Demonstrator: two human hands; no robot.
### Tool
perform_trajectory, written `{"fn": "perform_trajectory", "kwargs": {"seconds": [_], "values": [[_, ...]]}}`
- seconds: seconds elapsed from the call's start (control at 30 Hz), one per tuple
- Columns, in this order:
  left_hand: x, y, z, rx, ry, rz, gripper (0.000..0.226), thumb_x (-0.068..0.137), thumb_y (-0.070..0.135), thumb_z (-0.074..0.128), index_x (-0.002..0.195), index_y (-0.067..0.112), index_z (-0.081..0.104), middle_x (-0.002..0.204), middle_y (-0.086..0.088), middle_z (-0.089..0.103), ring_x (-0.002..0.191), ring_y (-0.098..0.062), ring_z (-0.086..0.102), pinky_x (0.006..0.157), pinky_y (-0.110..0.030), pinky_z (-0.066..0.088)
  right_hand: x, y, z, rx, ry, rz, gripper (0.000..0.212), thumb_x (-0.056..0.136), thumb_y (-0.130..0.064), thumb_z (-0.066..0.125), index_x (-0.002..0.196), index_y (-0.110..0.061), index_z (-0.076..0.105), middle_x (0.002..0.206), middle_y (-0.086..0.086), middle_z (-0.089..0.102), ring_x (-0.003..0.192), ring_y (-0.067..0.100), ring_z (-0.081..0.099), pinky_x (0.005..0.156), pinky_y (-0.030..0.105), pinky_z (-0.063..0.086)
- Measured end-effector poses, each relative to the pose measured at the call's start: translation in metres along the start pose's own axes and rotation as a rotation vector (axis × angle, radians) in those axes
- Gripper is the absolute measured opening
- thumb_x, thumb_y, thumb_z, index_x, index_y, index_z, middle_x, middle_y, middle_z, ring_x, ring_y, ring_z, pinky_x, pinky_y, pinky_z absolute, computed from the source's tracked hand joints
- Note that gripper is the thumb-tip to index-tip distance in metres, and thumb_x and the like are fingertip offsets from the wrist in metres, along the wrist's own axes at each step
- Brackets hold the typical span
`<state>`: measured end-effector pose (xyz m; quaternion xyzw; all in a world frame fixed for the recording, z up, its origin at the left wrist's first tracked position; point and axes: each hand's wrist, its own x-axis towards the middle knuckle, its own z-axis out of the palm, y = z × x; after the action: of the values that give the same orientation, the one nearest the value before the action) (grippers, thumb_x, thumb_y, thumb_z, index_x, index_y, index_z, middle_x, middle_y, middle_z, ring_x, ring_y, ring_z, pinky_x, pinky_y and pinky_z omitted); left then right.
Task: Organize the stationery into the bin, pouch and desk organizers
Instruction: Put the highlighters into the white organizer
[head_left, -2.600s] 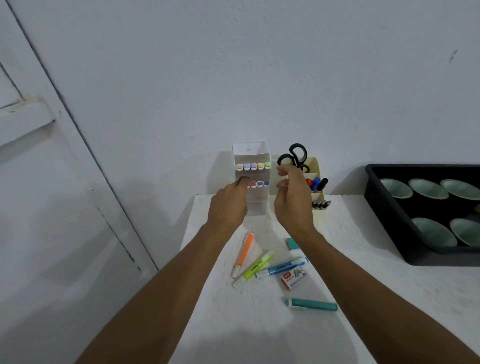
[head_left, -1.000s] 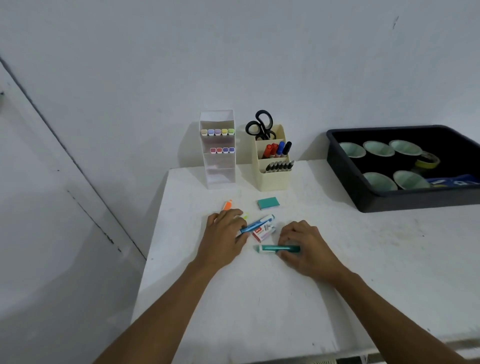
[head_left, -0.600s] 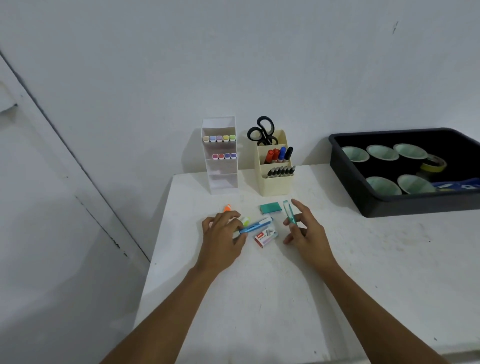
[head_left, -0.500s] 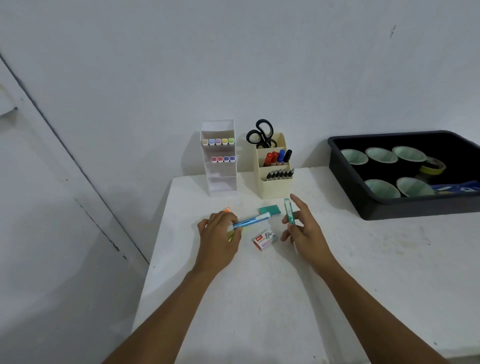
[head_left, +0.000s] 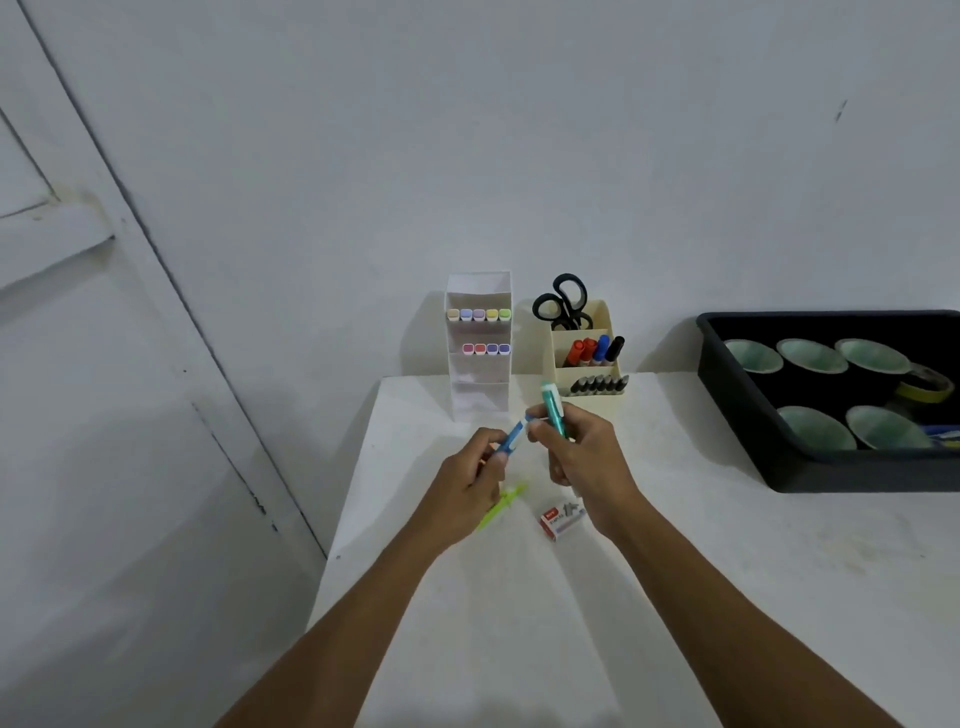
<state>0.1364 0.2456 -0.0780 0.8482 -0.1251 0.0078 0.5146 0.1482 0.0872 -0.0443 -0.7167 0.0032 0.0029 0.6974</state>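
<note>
Head view: both hands hover just above the white counter (head_left: 519, 649), close together. The left hand (head_left: 465, 486) is curled round a blue-and-white plastic highlighter (head_left: 514, 437), free end angled up toward the right hand (head_left: 589, 460). That one pinches a teal plastic marker (head_left: 552, 410) w/ white cap, near upright, cap end up. The two pens' ends meet or nearly meet btwn the hands; can't tell if touching. A lime-green highlighter (head_left: 501, 512) pokes out below the left hand. It's blurred, so can't tell if it's gripped or lying on the counter. A small white-and-red staples box (head_left: 561, 519) lies on the near side, just beside the right wrist.

Beyond the hands: a tall white tiered organizer (head_left: 480, 384) w/ two rows of pastel markers (head_left: 479, 315). Just right of it is a cream compartment organizer (head_left: 602, 402) w/ black-handled scissors (head_left: 563, 304). The black plastic bin (head_left: 727, 405) sits well off to the right of the right hand.

Risks, as I judge: looks like pens are being gathered or passed hand to hand. A handover w/ fingers already full could drop one. Round barrels roll, and the counter edge is near the left hand. The green one esp. could slip if only loosely held. Reaching fwd w/ a fistful could nudge the tall white organizer, prob. light & tippy.
</note>
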Motion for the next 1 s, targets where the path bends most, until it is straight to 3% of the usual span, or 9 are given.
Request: {"fn": "perform_trajectory", "kwargs": {"seconds": [0.1, 0.23, 0.33, 0.43, 0.53, 0.67, 0.73, 0.8, 1.0], "values": [[0.008, 0.001, -0.007, 0.011, 0.067, 0.041, 0.016, 0.101, 0.026, 0.041, 0.11, 0.021, 0.054, 0.075, -0.001, 0.059, 0.064, -0.008, 0.056, 0.064, -0.018, 0.046, 0.006, -0.008, 0.009, 0.077, -0.008, -0.002, 0.026, 0.1, -0.036, 0.047, 0.103, -0.017, 0.065, 0.074, 0.006, 0.051, 0.05, 0.012, 0.036, 0.045, 0.023, 0.033], [0.023, 0.004, -0.026, -0.165, 0.168, -0.056, 0.021, 0.101, 0.016, 0.042, 0.115, 0.021, 0.058, 0.097, 0.0, 0.065, 0.092, -0.01, 0.061, 0.077, -0.017, 0.045, 0.02, -0.016, 0.014, 0.035, 0.008, -0.093, 0.017, 0.1, -0.024, 0.047, 0.103, -0.018, 0.063, 0.081, 0.009, 0.055, 0.063, 0.016, 0.052, 0.06, 0.027, 0.047], [0.035, 0.011, -0.039, -0.328, 0.198, -0.078, 0.028, 0.104, 0.016, 0.033, 0.123, 0.024, 0.052, 0.093, -0.006, 0.061, 0.086, -0.015, 0.059, 0.076, -0.016, 0.048, 0.031, -0.025, 0.016, -0.015, -0.012, -0.177, 0.017, 0.098, -0.015, 0.052, 0.11, -0.024, 0.061, 0.095, 0.0, 0.07, 0.087, 0.014, 0.067, 0.078, 0.03, 0.053], [0.047, 0.016, -0.048, -0.409, 0.207, -0.042, 0.022, 0.105, 0.026, 0.032, 0.107, 0.029, 0.053, 0.082, -0.003, 0.058, 0.079, -0.016, 0.054, 0.079, -0.028, 0.046, 0.043, -0.034, 0.017, 0.061, -0.034, -0.224, 0.023, 0.096, -0.01, 0.054, 0.116, -0.022, 0.058, 0.102, 0.0, 0.073, 0.096, 0.016, 0.069, 0.084, 0.032, 0.054], [0.057, 0.016, -0.055, -0.308, 0.228, 0.029, 0.017, 0.102, 0.029, 0.042, 0.105, 0.034, 0.058, 0.096, 0.01, 0.066, 0.092, -0.009, 0.062, 0.084, -0.024, 0.05, 0.054, -0.038, 0.017, -0.026, 0.007, -0.281, 0.02, 0.094, -0.017, 0.059, 0.11, -0.028, 0.063, 0.105, -0.002, 0.071, 0.101, 0.011, 0.066, 0.088, 0.032, 0.054], [0.063, 0.018, -0.06, -0.117, 0.294, 0.132, 0.015, 0.098, 0.029, 0.05, 0.106, 0.04, 0.056, 0.103, 0.024, 0.062, 0.097, 0.003, 0.059, 0.085, -0.011, 0.044, 0.062, -0.044, 0.014, -0.203, 0.115, -0.379, 0.024, 0.089, -0.018, 0.067, 0.111, -0.025, 0.066, 0.102, -0.014, 0.067, 0.094, -0.004, 0.061, 0.078, 0.012, 0.05], [0.065, 0.017, -0.06, 0.01, 0.339, 0.165, 0.016, 0.096, 0.027, 0.053, 0.109, 0.037, 0.054, 0.106, 0.015, 0.063, 0.093, 0.0, 0.058, 0.084, -0.011, 0.042, 0.061, -0.044, 0.015, -0.344, 0.164, -0.486, 0.023, 0.087, -0.019, 0.069, 0.107, -0.03, 0.064, 0.097, -0.027, 0.063, 0.091, -0.007, 0.06, 0.073, 0.009, 0.049], [0.067, 0.014, -0.058, 0.079, 0.367, 0.194, 0.018, 0.096, 0.024, 0.055, 0.112, 0.033, 0.052, 0.11, 0.005, 0.065, 0.089, -0.006, 0.058, 0.079, -0.01, 0.043, 0.061, -0.039, 0.017, -0.46, 0.193, -0.581, 0.024, 0.086, -0.016, 0.071, 0.107, -0.026, 0.065, 0.094, -0.029, 0.06, 0.086, -0.009, 0.059, 0.069, 0.007, 0.047], [0.064, 0.004, -0.053, 0.304, 0.432, 0.375, 0.026, 0.093, 0.014, 0.057, 0.119, 0.013, 0.059, 0.117, -0.004, 0.066, 0.095, -0.012, 0.061, 0.085, -0.016, 0.048, 0.074, -0.002, 0.023, -0.749, 0.125, -0.647, 0.025, 0.085, -0.012, 0.071, 0.109, -0.021, 0.068, 0.108, -0.005, 0.068, 0.083, 0.003, 0.057, 0.074, 0.013, 0.048]]}}
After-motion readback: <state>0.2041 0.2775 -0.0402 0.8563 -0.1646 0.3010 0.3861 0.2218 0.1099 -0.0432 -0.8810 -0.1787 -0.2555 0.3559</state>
